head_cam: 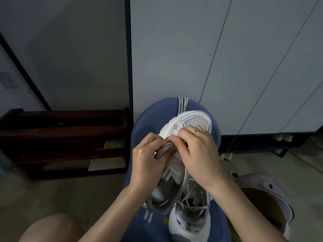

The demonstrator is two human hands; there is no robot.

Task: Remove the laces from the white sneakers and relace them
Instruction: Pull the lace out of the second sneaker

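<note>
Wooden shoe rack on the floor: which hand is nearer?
Left. The left hand grips the sneaker on the side toward the wooden shoe rack; the right hand works the sneaker's eyelets on the far side, away from the rack.

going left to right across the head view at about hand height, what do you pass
dark wooden shoe rack → left hand → right hand, both on the upper white sneaker → lilac clog

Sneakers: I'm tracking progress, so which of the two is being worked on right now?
The far sneaker, toe pointing away: both the left hand and the right hand pinch at its eyelet area. The near sneaker lies untouched, loose laces inside.
</note>
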